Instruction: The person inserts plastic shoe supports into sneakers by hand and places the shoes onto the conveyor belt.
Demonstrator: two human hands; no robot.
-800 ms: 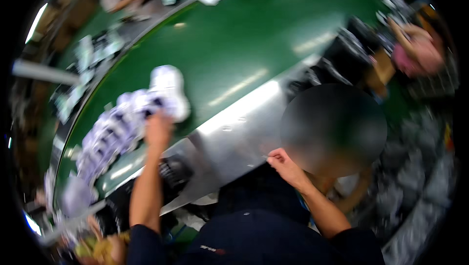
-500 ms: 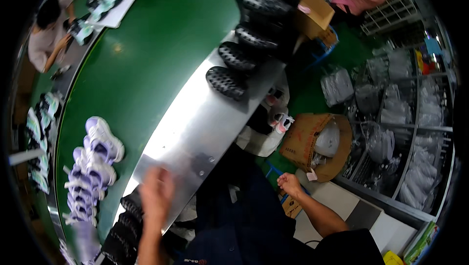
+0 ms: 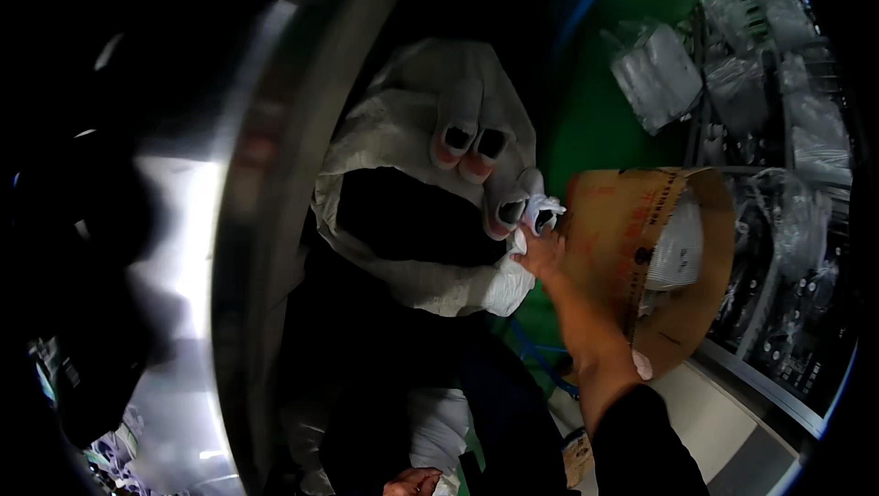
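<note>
Presently right hand (image 3: 542,256) is at the white-laced sneaker (image 3: 547,211), right side of the pale cloth sack (image 3: 426,284); thumb looks spread from fingers, but cannot tell whether they pinch anything. Left hand (image 3: 412,483) cut off at lower edge, closure unclear. Three more sneakers (image 3: 477,165) rest just left. Judgement: firm hold on the shoe's collar is best, sack cloth and loose laces kept out of the fingers.

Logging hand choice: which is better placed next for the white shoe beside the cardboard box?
Right, probably. The right hand is at the white shoe, though its grip is unclear. The left hand is low at the picture's bottom edge, away from that shoe.
</note>
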